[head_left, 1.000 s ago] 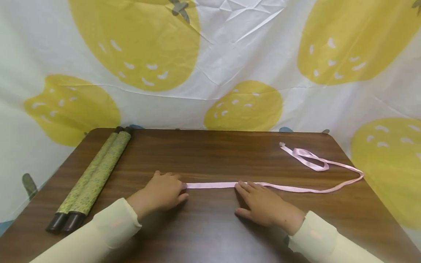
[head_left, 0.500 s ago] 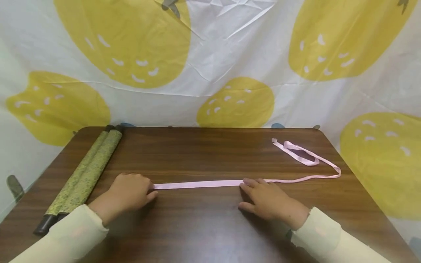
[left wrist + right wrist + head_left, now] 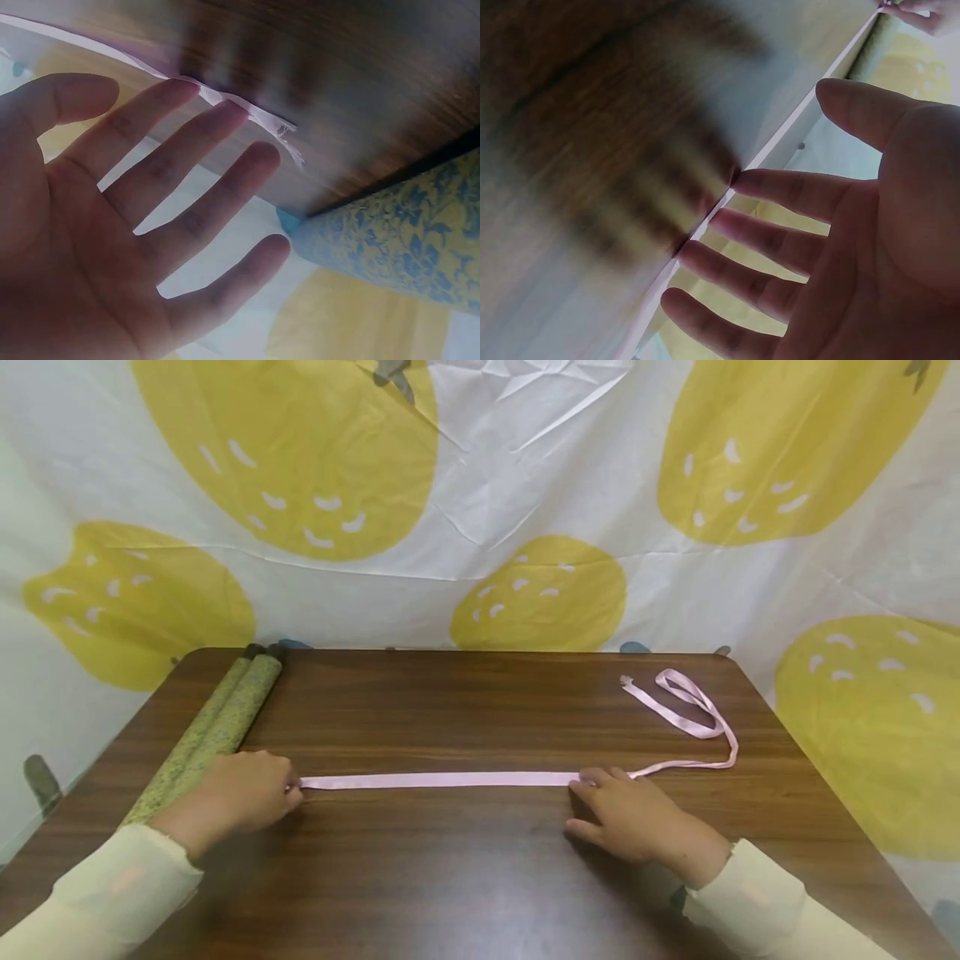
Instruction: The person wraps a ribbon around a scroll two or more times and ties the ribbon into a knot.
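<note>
A pink satin ribbon (image 3: pixel 450 779) runs flat and straight across the table between the two hands. My left hand (image 3: pixel 243 793) is at its left end; in the left wrist view, straight fingertips (image 3: pixel 225 112) press the ribbon close to its frayed end (image 3: pixel 289 135), with the thumb apart. Toward the right, my right hand (image 3: pixel 637 818) rests its extended fingers on the ribbon, thumb spread away, and the right wrist view has those fingertips (image 3: pixel 742 180) along the strip. Beyond the right hand, the loose ribbon tail (image 3: pixel 731 743) bends back and loops toward the far side.
Two rolls with yellow-green floral covering (image 3: pixel 217 727) lie side by side on the left of the brown wooden table (image 3: pixel 450 710), partly behind the left hand. A white cloth with yellow lemon print (image 3: pixel 540 593) hangs behind the table's far edge.
My left hand has slid left with the ribbon end, up against the rolls in view. The straight stretch has lengthened, the loose tail has drawn in, and the right hand has shifted slightly right.
</note>
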A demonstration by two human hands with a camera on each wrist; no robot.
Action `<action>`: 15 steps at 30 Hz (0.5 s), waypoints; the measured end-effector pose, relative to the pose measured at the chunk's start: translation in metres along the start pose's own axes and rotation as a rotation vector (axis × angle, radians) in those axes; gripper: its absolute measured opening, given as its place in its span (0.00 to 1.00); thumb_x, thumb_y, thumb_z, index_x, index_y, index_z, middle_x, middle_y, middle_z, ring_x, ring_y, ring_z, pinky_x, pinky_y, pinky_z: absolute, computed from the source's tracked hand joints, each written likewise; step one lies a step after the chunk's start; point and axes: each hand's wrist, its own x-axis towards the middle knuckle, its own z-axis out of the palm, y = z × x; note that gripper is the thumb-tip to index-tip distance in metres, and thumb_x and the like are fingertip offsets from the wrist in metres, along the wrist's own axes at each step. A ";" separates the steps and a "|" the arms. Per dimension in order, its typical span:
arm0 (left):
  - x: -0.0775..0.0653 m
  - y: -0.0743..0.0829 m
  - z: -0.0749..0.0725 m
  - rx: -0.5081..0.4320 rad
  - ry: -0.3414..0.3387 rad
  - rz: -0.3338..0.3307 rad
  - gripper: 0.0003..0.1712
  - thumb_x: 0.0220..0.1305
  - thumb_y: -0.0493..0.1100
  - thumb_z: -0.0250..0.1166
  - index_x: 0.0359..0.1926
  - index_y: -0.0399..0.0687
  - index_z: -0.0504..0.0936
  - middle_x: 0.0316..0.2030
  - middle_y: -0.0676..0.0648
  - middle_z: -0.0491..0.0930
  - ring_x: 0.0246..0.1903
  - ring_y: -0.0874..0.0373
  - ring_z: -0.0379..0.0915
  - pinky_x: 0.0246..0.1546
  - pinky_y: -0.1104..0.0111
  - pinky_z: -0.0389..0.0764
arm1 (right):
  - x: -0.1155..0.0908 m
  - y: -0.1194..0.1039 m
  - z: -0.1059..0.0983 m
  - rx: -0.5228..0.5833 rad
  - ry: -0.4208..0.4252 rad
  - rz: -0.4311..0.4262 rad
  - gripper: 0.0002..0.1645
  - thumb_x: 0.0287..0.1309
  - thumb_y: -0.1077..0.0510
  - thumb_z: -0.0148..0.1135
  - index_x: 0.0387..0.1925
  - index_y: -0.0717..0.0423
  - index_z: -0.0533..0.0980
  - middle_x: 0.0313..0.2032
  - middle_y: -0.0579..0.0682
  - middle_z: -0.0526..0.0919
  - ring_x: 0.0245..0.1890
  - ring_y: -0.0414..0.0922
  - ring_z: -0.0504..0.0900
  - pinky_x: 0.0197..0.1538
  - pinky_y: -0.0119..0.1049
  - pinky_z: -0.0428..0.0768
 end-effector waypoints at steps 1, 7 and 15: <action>0.000 -0.001 0.000 -0.004 -0.006 0.000 0.09 0.52 0.46 0.58 0.19 0.61 0.81 0.23 0.49 0.81 0.21 0.52 0.73 0.19 0.48 0.73 | -0.001 0.000 0.000 0.001 -0.001 -0.002 0.36 0.59 0.37 0.54 0.58 0.58 0.72 0.57 0.60 0.74 0.56 0.59 0.69 0.53 0.61 0.71; 0.002 -0.013 -0.008 -0.086 -0.049 0.077 0.11 0.59 0.46 0.58 0.35 0.56 0.87 0.35 0.44 0.86 0.33 0.45 0.79 0.30 0.45 0.77 | -0.003 -0.002 -0.001 -0.001 0.004 -0.006 0.35 0.59 0.38 0.54 0.58 0.59 0.72 0.57 0.60 0.74 0.56 0.59 0.69 0.52 0.60 0.72; 0.011 -0.064 -0.026 -0.054 -0.140 -0.065 0.35 0.62 0.55 0.58 0.65 0.40 0.66 0.60 0.25 0.64 0.54 0.25 0.58 0.40 0.28 0.65 | -0.001 -0.002 0.001 -0.013 0.014 -0.007 0.35 0.59 0.37 0.54 0.58 0.58 0.72 0.57 0.59 0.74 0.56 0.58 0.69 0.51 0.61 0.72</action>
